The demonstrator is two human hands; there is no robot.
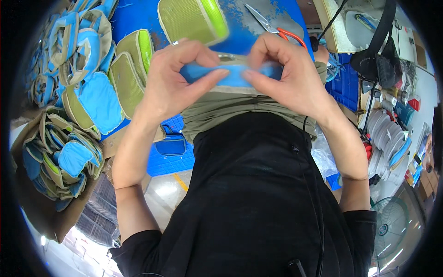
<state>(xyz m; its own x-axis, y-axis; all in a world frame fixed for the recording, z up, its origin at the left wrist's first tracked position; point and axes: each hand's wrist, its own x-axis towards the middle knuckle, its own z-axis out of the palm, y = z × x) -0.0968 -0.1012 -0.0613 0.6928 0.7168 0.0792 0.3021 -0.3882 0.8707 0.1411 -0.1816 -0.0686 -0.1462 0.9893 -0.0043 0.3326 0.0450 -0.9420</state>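
My left hand [177,78] and my right hand [286,76] are both closed round a blue fabric piece with a pale edge [235,77], thumbs toward each other on its near side; it is blurred and held over my lap. Beyond it on the blue worktop [129,14] lie an olive mesh padded piece with a lime stripe [187,21] and open scissors with orange handles [281,34]. More olive and blue padded pieces [131,78] lie beside my left hand.
A heap of blue strap pieces [71,41] is at upper left, an open carton of fabric pieces [62,161] below it. At right stand a cream table [341,41] with black cords, stacked pale discs [387,138] and a fan [387,228]. A blue crate [339,90] sits underneath.
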